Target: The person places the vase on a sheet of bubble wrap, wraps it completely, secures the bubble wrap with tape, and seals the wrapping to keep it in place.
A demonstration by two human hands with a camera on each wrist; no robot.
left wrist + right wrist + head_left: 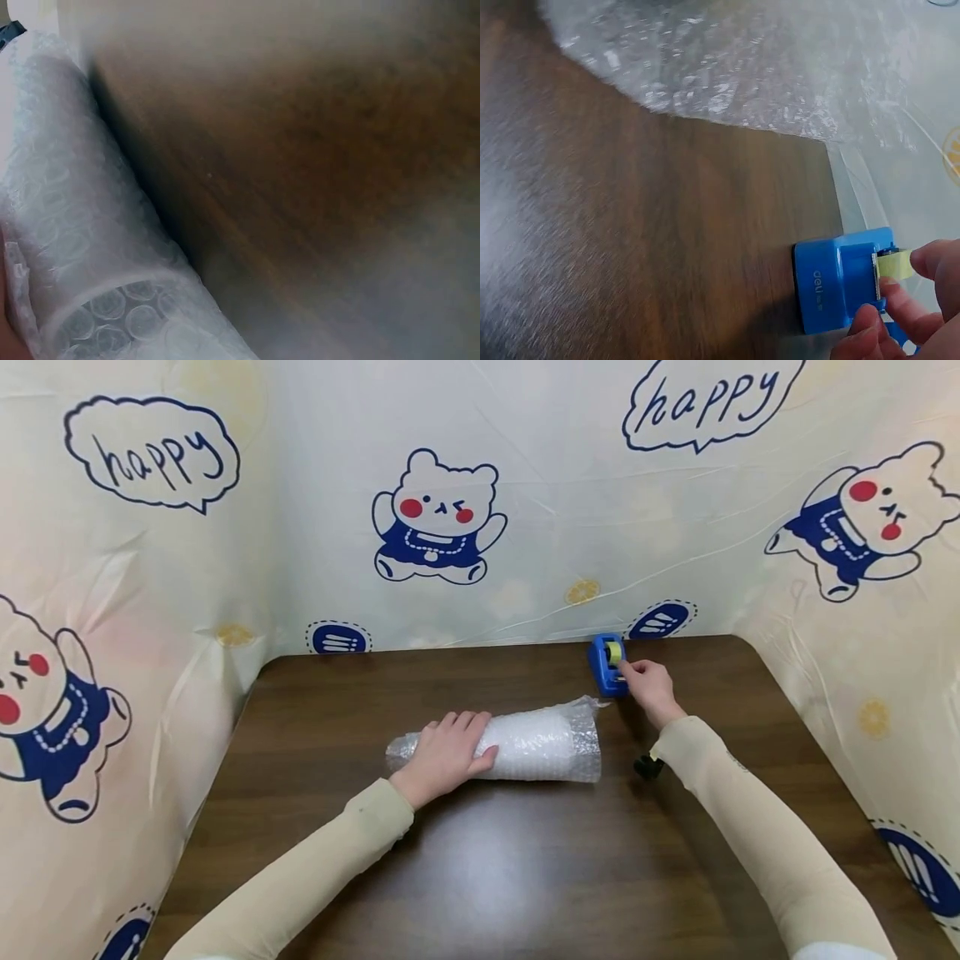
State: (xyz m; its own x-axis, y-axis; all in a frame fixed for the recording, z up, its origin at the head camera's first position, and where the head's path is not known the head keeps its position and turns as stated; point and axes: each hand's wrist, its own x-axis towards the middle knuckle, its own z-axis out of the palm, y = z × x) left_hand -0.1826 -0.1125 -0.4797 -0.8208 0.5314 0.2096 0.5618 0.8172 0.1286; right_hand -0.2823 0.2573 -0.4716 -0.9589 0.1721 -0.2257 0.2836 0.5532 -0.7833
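A long roll of bubble wrap (536, 743) lies across the table, narrower and crumpled at its left end, wide and loose at its right. My left hand (447, 752) holds it near the left end, fingers over the top and thumb along the near side. In the left wrist view the bubble wrap (67, 180) fills the left side. Behind the roll's right end stands a blue tape dispenser (606, 664) with a yellowish tape roll in it. At its front my right hand (651, 687) pinches the tape end (895, 264) between thumb and finger, beside the cutting edge.
The brown wooden table (480, 877) ends at the back against a printed cloth (315, 510) with bears and lettering, which also hangs at both sides. A small black object (647, 767) shows beneath my right wrist; its kind is unclear.
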